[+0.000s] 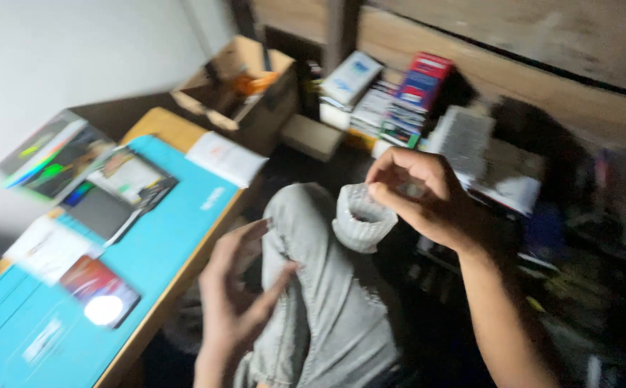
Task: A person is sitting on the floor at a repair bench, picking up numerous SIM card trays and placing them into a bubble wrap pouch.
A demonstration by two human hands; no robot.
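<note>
- Your left hand point(237, 302) sits lowest and nearest, palm up over your knee, fingers spread loose and holding nothing; it touches the grey trouser leg point(327, 302) with a fingertip or hovers just above it, blur makes it hard to say which.
- The grey trouser leg is soft woven cloth, creased at the bent knee, which is raised between both hands.
- Your right hand point(417, 194) is higher, its grip pinched narrow on the rim of a small white ribbed cup-shaped thing point(362, 219); thumb and fingertips hold the top edge so the open mouth stays up and the body hangs free just above the knee.
- That white thing looks soft, knitted or pleated, round and hollow; exact material cannot be told.
- To your left, a wooden desk point(156, 123) with a light wood edge, mostly covered by a flat turquoise mat point(176, 223), smooth and matte.
- On the mat lie glossy flat packets and cards point(101, 291), scattered face up; a dark slim tablet-like slab point(101, 210) lies among them.
- Farther back, an open brown cardboard box point(237, 90) stands at the desk's far end, flaps up.
- Beyond it, a stack of small red, blue and white boxes point(399, 97) leans against a wooden plank wall point(514, 65).
</note>
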